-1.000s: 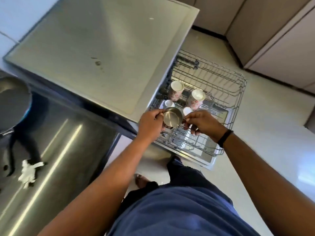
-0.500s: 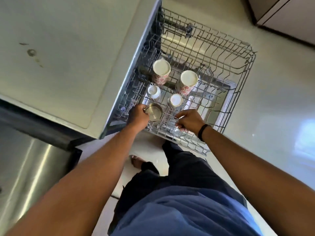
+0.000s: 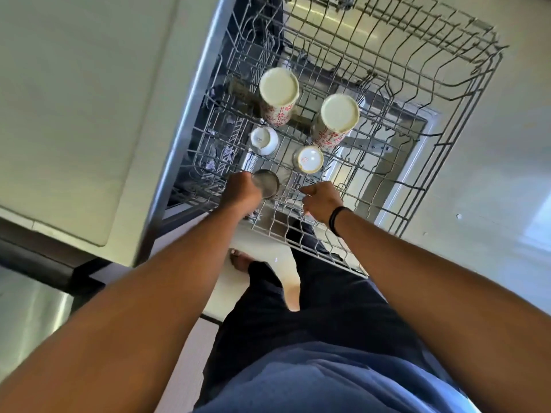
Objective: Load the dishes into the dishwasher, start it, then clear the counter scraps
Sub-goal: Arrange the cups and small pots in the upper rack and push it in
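Over the pulled-out dishwasher rack (image 3: 465, 93), the left hand (image 3: 243, 190) is gripping an upturned steel cup (image 3: 266, 183); the right hand (image 3: 320, 201) is pinching a rack wire.

Far end of the dishwasher rack (image 3: 465, 93) cut off by top edge. Left hand (image 3: 241, 190) hides the steel cup's (image 3: 267, 183) near side; finger positions unclear.

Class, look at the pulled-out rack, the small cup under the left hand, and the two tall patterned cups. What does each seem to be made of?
Rack: coated metal wire, judging by thin grey rods in a grid.
Small cup gripped by the left hand: likely stainless steel, grey and shiny.
Tall patterned cups: probably glazed ceramic, with cream bases and red printed flowers; plastic cannot be excluded.
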Action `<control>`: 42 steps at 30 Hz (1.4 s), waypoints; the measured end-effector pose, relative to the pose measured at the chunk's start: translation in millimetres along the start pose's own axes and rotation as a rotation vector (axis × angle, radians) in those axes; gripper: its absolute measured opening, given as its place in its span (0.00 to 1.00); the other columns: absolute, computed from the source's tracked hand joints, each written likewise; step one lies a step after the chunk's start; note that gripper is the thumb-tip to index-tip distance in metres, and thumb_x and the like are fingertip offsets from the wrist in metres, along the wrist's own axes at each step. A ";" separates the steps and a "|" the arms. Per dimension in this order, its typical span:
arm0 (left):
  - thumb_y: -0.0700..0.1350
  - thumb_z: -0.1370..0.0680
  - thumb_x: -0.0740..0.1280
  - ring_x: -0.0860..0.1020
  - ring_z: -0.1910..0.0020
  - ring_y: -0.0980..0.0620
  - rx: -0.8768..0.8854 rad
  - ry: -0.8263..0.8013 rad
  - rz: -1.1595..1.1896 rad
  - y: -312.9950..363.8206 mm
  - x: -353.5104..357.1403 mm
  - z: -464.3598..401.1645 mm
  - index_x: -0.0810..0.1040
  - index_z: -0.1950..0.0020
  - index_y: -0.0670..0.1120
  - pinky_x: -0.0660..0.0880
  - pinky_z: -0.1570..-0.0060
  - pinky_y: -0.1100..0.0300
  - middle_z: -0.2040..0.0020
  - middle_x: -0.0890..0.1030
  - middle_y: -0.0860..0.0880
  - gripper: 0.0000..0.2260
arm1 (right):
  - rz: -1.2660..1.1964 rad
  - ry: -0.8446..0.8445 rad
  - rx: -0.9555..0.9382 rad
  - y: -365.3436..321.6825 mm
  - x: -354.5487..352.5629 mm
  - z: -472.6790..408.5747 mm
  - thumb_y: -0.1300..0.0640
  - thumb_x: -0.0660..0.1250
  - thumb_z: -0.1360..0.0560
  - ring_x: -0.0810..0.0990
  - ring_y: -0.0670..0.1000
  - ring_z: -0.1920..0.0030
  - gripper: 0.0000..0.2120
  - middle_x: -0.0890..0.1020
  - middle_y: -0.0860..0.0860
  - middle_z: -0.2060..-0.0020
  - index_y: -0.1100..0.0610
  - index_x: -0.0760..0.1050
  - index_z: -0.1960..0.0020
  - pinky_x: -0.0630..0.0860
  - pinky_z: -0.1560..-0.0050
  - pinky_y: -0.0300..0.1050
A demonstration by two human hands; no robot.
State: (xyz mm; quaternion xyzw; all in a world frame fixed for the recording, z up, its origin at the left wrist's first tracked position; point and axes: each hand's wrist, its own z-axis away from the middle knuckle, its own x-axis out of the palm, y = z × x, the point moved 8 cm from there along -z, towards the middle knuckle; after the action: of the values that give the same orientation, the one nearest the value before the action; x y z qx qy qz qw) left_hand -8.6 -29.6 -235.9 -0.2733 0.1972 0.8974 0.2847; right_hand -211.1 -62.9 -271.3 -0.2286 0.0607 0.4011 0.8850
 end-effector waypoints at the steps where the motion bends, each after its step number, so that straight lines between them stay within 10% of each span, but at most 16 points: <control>1: 0.36 0.18 0.62 0.73 0.64 0.55 -0.003 -0.002 0.006 0.5 0.5 -1.3 0.75 0.34 0.37 0.69 0.72 0.64 0.44 0.80 0.39 0.12 | -0.010 0.001 0.005 -0.6 -0.7 -2.3 0.71 0.61 0.23 0.76 0.49 0.59 0.21 0.83 0.58 0.47 0.57 0.79 0.35 0.77 0.51 0.40; 4: 0.35 0.17 0.60 0.74 0.62 0.54 -0.013 -0.010 0.011 2.7 -2.3 -1.8 0.73 0.31 0.38 0.68 0.71 0.63 0.42 0.79 0.40 0.15 | -0.035 -0.048 0.026 -4.9 0.8 -4.8 0.74 0.60 0.24 0.80 0.55 0.52 0.19 0.82 0.56 0.51 0.62 0.80 0.38 0.79 0.40 0.55; 9: 0.35 0.18 0.59 0.79 0.43 0.43 -0.007 -0.050 0.048 4.7 -9.7 1.9 0.70 0.26 0.41 0.79 0.51 0.55 0.35 0.77 0.39 0.19 | 0.008 -0.105 -0.017 -19.8 3.2 -1.9 0.73 0.60 0.25 0.81 0.56 0.49 0.27 0.80 0.57 0.43 0.57 0.73 0.29 0.80 0.52 0.44; 16: 0.35 0.17 0.59 0.78 0.48 0.46 0.017 -0.007 0.100 4.6 -21.4 20.2 0.68 0.24 0.41 0.69 0.66 0.65 0.33 0.76 0.39 0.20 | 0.168 0.006 -0.135 -40.1 -6.8 29.9 0.68 0.60 0.24 0.76 0.56 0.36 0.28 0.75 0.55 0.32 0.53 0.68 0.25 0.73 0.45 0.41; 24: 0.39 0.18 0.63 0.74 0.32 0.41 0.097 0.019 0.227 2.4 -49.3 72.1 0.66 0.23 0.45 0.73 0.43 0.53 0.28 0.73 0.40 0.23 | 0.089 0.181 -0.245 -63.5 -11.6 85.0 0.59 0.63 0.24 0.78 0.52 0.49 0.16 0.81 0.54 0.41 0.52 0.79 0.38 0.72 0.50 0.39; 32: 0.40 0.20 0.68 0.78 0.47 0.49 0.208 0.018 0.571 -21.3 -87.8 147.1 0.78 0.40 0.48 0.72 0.55 0.62 0.48 0.80 0.51 0.09 | -0.066 0.247 -0.488 -137.7 14.8 176.5 0.58 0.68 0.27 0.81 0.50 0.58 0.05 0.85 0.50 0.60 0.52 0.82 0.55 0.76 0.59 0.41; 36: 0.45 0.20 0.70 0.78 0.49 0.58 0.296 -0.023 0.733 -38.3 -113.4 188.3 0.79 0.32 0.43 0.70 0.54 0.66 0.38 0.82 0.47 0.17 | -0.088 0.310 -0.630 -181.9 26.9 231.4 0.61 0.68 0.26 0.82 0.47 0.58 0.07 0.85 0.50 0.59 0.58 0.83 0.51 0.75 0.60 0.36; 40: 0.42 0.22 0.72 0.76 0.70 0.66 0.341 0.095 1.007 -77.2 -141.7 223.3 0.85 0.42 0.43 0.70 0.66 0.66 0.63 0.81 0.57 0.09 | -0.158 0.295 -0.756 -217.3 53.6 282.7 0.62 0.68 0.24 0.83 0.52 0.57 0.05 0.85 0.52 0.60 0.58 0.82 0.51 0.81 0.52 0.47; 42: 0.40 0.22 0.72 0.78 0.65 0.59 0.322 0.204 1.193 -110.7 -159.4 238.0 0.86 0.48 0.44 0.70 0.64 0.64 0.64 0.82 0.54 0.05 | -0.180 0.276 -0.810 -232.5 74.1 306.0 0.61 0.68 0.24 0.82 0.51 0.61 0.05 0.85 0.52 0.63 0.55 0.82 0.55 0.80 0.54 0.47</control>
State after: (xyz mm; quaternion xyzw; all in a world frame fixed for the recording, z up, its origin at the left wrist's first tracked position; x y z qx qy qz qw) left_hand 79.6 111.5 22.2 -0.1541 0.4746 0.8303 -0.2482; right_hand -13.1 -7.1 61.7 -0.6132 -0.0039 0.2794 0.7389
